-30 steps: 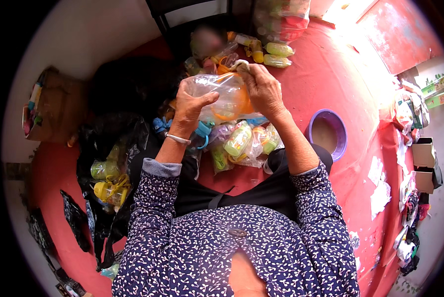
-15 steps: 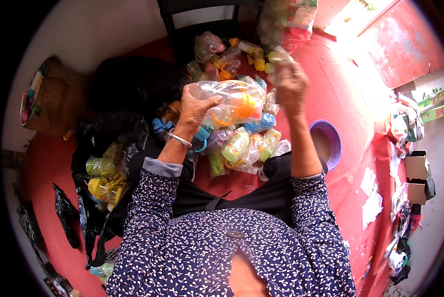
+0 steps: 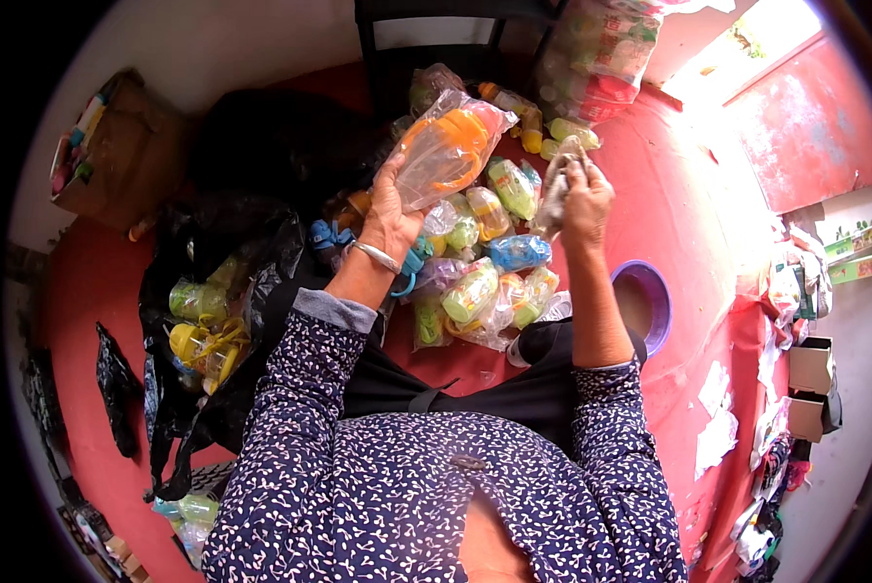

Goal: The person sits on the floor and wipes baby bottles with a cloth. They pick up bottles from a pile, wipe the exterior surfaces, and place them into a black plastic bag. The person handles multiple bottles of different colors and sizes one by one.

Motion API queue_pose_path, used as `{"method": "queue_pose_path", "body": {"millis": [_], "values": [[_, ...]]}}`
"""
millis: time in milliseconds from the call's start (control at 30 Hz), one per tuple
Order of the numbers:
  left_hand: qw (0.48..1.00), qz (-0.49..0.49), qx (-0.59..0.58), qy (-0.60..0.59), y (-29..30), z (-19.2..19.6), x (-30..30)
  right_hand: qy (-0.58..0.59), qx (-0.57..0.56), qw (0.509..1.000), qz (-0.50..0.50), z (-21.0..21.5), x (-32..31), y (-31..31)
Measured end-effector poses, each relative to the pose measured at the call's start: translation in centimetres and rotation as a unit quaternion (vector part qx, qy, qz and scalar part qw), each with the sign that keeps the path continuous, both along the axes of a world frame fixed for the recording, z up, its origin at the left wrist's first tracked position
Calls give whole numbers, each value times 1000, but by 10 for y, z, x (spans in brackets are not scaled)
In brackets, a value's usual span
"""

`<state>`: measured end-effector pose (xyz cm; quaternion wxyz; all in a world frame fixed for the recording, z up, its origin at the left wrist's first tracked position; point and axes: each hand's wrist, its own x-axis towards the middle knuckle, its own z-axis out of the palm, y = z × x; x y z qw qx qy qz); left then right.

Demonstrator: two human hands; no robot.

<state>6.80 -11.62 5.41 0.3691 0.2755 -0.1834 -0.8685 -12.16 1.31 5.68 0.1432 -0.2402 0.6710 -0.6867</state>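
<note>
The left hand is clamped on 1 orange handled cup in a clear bag, held raised above the pile, tilted toward the far right. The right hand is closed around 1 crumpled clear wrapper, just right of the bagged cup and apart from it.

Below and between the 2 hands lies 1 pile of bagged bottles in green, yellow and blue; the exact count cannot be told, as the bags overlap. The pile rests on the red floor and reaches the person's lap at its near edge.

1 purple-rimmed bowl stands just right of the right forearm. 1 black plastic sack lies to the left and holds more yellow and green items. 1 cardboard box sits at far left. 1 dark chair stands at the far edge of the pile.

Open floor shows to the right of the pile, between the right hand and the red wall.
</note>
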Motion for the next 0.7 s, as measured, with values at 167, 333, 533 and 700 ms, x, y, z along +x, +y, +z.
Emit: {"method": "queue_pose_path", "body": {"millis": [167,333,533,700], "values": [[998,-25,38,-44,19,-6,-15,488,32,872,20,4,68,-30],[983,-132,-65,113,-16,-41,-1,331,-9,916,228,-4,131,-28],[998,32,47,-33,-19,-19,8,-255,-35,957,133,12,60,-17],[999,24,-4,41,-3,-6,-7,-431,-65,896,83,2,31,-17]]}}
